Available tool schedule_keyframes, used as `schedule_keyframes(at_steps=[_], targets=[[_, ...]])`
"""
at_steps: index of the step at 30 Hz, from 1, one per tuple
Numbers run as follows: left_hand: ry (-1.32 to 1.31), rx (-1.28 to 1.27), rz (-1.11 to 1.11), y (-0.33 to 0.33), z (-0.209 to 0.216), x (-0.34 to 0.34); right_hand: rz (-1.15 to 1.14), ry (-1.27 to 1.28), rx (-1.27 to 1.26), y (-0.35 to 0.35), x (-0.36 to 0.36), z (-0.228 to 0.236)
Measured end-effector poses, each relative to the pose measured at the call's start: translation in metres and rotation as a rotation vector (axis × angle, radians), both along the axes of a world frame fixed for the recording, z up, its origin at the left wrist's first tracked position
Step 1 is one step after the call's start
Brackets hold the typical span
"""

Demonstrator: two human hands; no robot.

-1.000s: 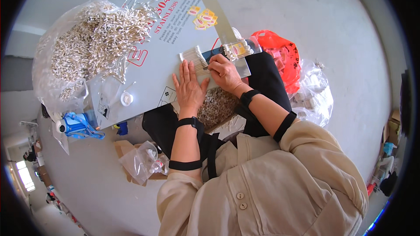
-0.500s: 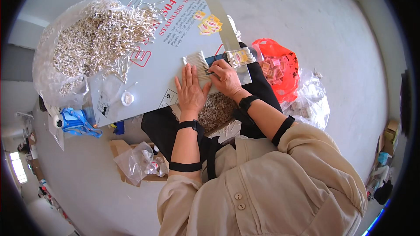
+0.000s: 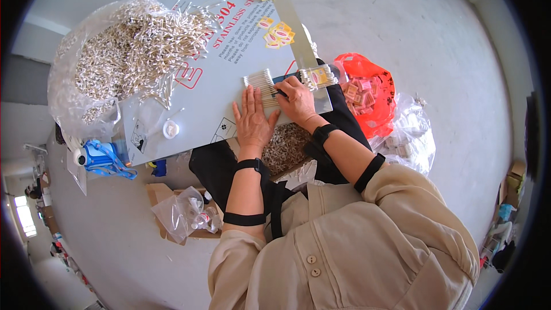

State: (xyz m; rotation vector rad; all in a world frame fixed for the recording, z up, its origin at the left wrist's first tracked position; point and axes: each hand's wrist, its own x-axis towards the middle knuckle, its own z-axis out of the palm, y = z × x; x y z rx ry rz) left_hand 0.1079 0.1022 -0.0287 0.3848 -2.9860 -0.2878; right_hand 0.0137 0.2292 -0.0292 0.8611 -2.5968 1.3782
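Observation:
A row of cotton swabs (image 3: 261, 82) lies side by side on the grey sheet-covered table. My left hand (image 3: 252, 121) rests flat over the near ends of the row, with fingers stretched out. At the row's right end, my right hand (image 3: 298, 101) has its fingers curled and pressed together; what they hold, if anything, is hidden. A dark strip (image 3: 285, 76) shows just beyond those fingers. Right of it, near the table's edge, is a bundle of cotton swabs with a yellow label (image 3: 319, 76).
A clear bag (image 3: 60, 103) spills a heap of cotton swabs (image 3: 129, 51) at the left. Yellow labels (image 3: 279, 35) lie toward the back, and a small white tub (image 3: 170, 129) stands near the front. A red bag (image 3: 379, 95) of pink packs is at the right; a box of swabs (image 3: 284, 146) sits below.
My right hand's fingers have shifted slightly away from me along the row's right end, and the dark piece seen at their tips is now hidden. The left hand stays flat.

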Motion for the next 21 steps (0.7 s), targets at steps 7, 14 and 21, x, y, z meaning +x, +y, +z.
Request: schedule_keyframes(at_steps=[7,14,21], targets=[[-0.005,0.000,-0.002,-0.0003,0.0001,-0.0001,-0.014,0.032,-0.023,-0.0003,0.0013,-0.0024],[-0.003,0.014,0.000,-0.0002,0.0030,-0.0002,0.005,0.025,0.010,-0.0002,0.0002,-0.0031],[-0.010,0.012,0.004,0.0005,0.0029,-0.0003,-0.058,0.005,0.077,-0.0062,-0.0016,0.0006]])
